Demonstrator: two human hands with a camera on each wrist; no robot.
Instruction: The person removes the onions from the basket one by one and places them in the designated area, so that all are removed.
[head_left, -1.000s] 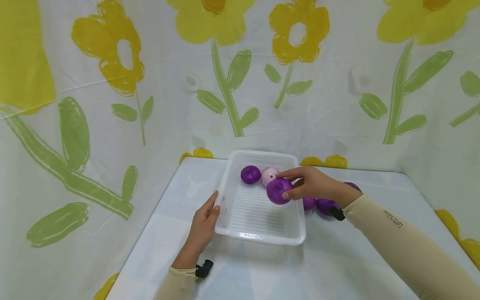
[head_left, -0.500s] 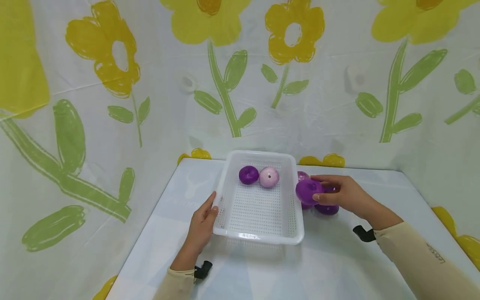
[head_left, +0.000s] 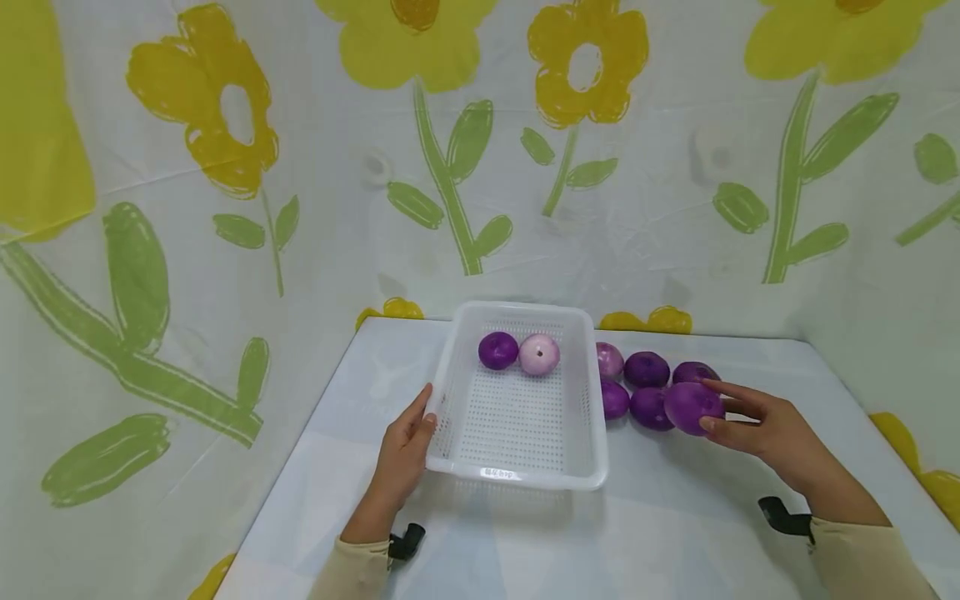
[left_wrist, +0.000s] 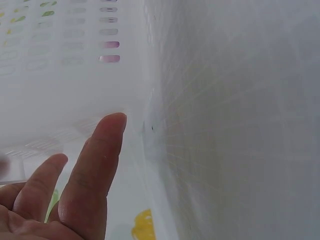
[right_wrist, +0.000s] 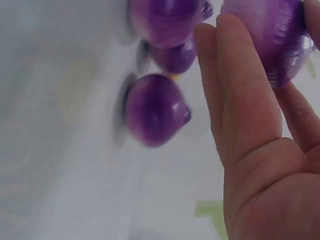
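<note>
Item 1: my right hand (head_left: pixel 765 425), right of the basket, fingers curled about a purple onion (head_left: pixel 692 407), thumb on its near side; the onion sits at the right end of the loose group, whether touching the table (head_left: pixel 675 525) I cannot tell.

Item 2: my left hand (head_left: pixel 405 450), fingers straight, laid flat against the left wall of the white perforated basket (head_left: pixel 517 475); it grips nothing.

Item 3: basket contents, far end: one purple onion in the basket (head_left: pixel 498 350), one pale pink onion (head_left: pixel 539 354), side by side and touching.

Item 4: loose onions (head_left: pixel 647 368) on the table, just right of the basket, in two rows.
</note>
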